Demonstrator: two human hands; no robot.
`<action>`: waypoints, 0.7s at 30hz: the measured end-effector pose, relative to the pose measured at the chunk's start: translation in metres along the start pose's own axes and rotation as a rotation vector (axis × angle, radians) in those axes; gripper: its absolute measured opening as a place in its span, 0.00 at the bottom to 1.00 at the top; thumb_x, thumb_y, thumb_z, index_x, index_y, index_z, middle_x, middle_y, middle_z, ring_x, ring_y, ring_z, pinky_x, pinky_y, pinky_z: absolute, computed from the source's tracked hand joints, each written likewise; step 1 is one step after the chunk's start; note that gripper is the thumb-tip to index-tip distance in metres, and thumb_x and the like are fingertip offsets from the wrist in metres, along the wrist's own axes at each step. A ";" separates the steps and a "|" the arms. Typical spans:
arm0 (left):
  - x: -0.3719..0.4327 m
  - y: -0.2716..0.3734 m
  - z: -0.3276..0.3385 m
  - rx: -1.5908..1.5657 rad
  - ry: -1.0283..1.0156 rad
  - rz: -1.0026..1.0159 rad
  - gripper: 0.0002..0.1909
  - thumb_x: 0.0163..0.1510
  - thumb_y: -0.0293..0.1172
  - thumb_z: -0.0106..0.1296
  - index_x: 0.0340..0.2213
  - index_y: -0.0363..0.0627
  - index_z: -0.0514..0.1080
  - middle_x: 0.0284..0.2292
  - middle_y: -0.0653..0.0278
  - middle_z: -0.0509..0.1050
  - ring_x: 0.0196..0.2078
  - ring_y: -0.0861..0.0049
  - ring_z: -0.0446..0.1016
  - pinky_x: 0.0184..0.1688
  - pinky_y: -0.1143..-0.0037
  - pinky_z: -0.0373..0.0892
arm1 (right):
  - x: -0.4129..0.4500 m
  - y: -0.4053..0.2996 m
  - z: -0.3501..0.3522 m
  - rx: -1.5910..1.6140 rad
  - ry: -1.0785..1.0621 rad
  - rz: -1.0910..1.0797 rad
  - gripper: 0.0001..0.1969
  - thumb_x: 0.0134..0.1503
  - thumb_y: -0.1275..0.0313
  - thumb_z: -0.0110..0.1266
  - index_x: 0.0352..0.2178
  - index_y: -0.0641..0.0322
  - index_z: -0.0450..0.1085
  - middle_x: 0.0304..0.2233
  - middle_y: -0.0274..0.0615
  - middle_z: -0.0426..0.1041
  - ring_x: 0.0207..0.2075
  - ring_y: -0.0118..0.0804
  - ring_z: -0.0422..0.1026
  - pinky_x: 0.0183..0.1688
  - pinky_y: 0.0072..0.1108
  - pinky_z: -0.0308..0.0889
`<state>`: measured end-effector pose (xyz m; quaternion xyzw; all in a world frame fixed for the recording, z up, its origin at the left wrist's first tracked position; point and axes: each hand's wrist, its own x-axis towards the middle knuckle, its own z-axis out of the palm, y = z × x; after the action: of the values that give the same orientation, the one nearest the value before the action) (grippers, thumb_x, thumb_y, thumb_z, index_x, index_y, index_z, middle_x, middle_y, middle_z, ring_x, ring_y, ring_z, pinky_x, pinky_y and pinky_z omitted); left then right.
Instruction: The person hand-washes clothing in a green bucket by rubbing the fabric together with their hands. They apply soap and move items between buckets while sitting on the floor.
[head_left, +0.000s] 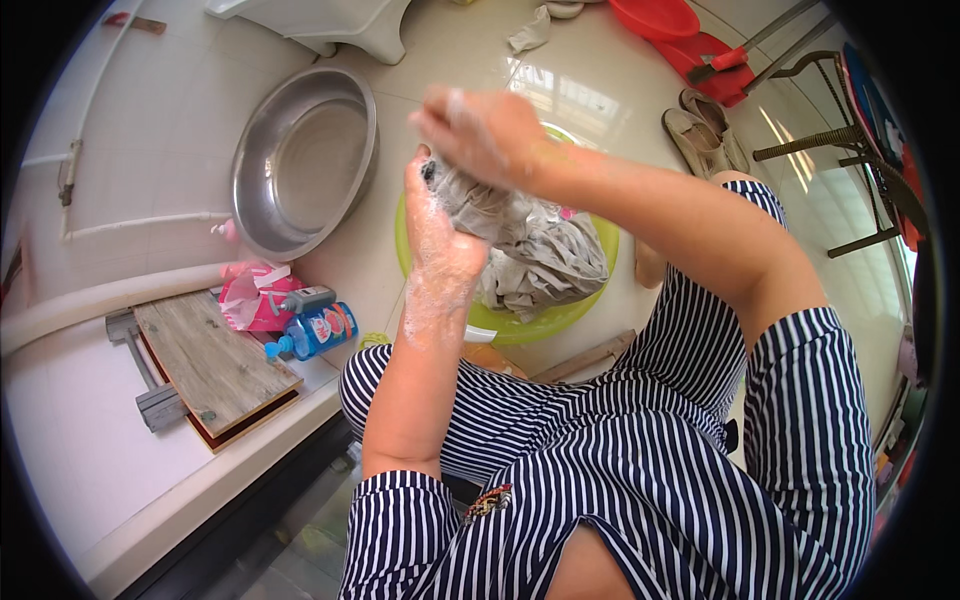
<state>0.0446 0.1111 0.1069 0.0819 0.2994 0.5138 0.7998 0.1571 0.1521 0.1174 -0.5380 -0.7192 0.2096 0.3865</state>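
Observation:
A wet grey cloth (559, 262) lies bunched in a lime-green plastic basin (525, 328) between my knees, and part of it rises out of the basin to my hands. My left hand (442, 225), covered in suds up to the wrist, holds the raised part. Over that part is my right hand (484, 135), soapy and slightly blurred, with its fingers curled; the cloth lies just below it. Whether the right fingers grip any cloth cannot be told. A white edge (480, 334) shows at the basin's near rim.
A large steel basin (304, 165) leans at the left. Near it are a blue soap bottle (322, 331), a grey pump bottle (309, 300), a pink packet (255, 296) and wooden boards (217, 360). Shoes (701, 139), a red dustpan (705, 71) and a metal-framed chair (862, 142) stand right.

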 end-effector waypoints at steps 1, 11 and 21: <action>0.003 0.008 -0.001 0.003 -0.004 -0.001 0.21 0.61 0.51 0.41 0.43 0.47 0.69 0.42 0.59 0.74 0.45 0.70 0.73 0.52 0.65 0.68 | 0.013 0.012 -0.007 -0.024 0.046 0.121 0.18 0.57 0.52 0.49 0.28 0.55 0.73 0.17 0.44 0.71 0.21 0.47 0.71 0.35 0.35 0.70; -0.020 0.063 -0.025 0.305 0.040 0.409 0.16 0.62 0.46 0.44 0.37 0.45 0.69 0.36 0.65 0.72 0.42 0.75 0.70 0.48 0.70 0.65 | 0.005 -0.016 -0.032 0.409 -0.717 0.339 0.31 0.51 0.46 0.54 0.36 0.70 0.75 0.23 0.41 0.73 0.29 0.31 0.70 0.39 0.25 0.67; -0.021 0.064 -0.036 0.455 0.040 0.358 0.12 0.58 0.38 0.53 0.35 0.43 0.68 0.32 0.66 0.70 0.37 0.83 0.68 0.44 0.77 0.65 | 0.007 -0.017 -0.039 0.294 -0.432 0.315 0.15 0.57 0.65 0.47 0.40 0.65 0.69 0.28 0.36 0.70 0.34 0.28 0.67 0.38 0.24 0.64</action>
<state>-0.0310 0.1162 0.1145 0.3005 0.4034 0.5680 0.6514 0.1760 0.1488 0.1562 -0.5243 -0.6543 0.4783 0.2612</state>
